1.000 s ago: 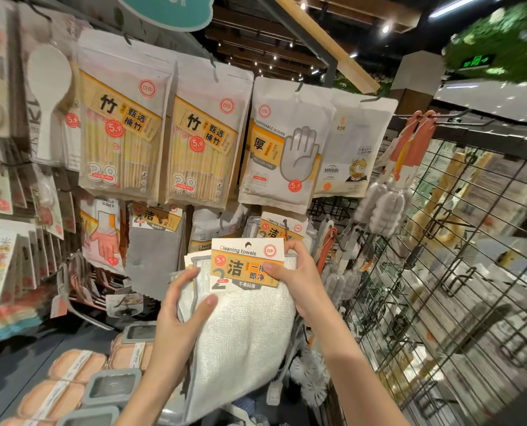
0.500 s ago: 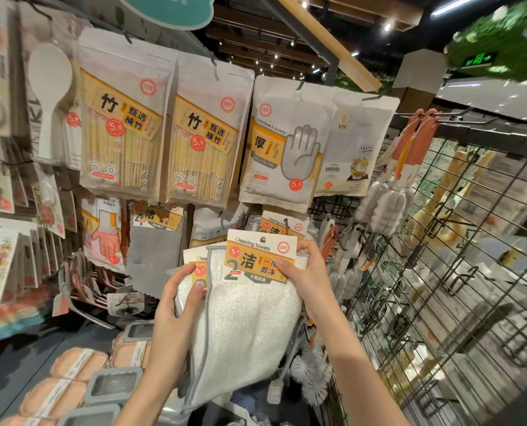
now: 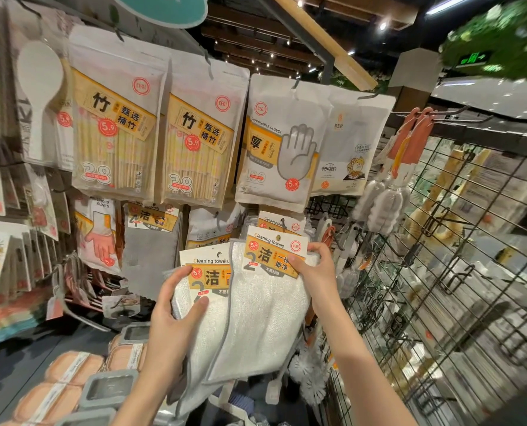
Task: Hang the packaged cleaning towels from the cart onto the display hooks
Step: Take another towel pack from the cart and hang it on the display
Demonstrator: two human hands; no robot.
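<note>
Here, both hands hold packs of cleaning towels up before the display, just below the pouch of disposable gloves (image 3: 274,149), a flat white bag printed with a grey hand. The right hand (image 3: 314,269) pinches the front towel pack (image 3: 265,315) at the right end of its glossy orange-and-white header card, thumb on the printed face and fingers curled behind; the card is tilted, and its punched hole sits right below another cleaning-towel header (image 3: 279,224) already hanging under the glove pouch. The cloth beneath the card is a soft, looped white weave edged with a grey stitched border, drooping in a loose fold. The left hand (image 3: 176,305) grips the second towel pack (image 3: 200,290), which lies behind and to the left of the front one, thumb pressed on the cloth and fingers curled round its left edge; its header card peeks out beside the front towel's grey hem. Left of the glove pouch hang two clear pouches of bamboo chopsticks (image 3: 117,133), slim pale sticks showing through. Below those hangs a flat grey cloth (image 3: 151,253). Right of the glove pouch, fuzzy white bottle brushes (image 3: 385,207) with orange handles dangle against a black wire grid panel (image 3: 459,272).
</note>
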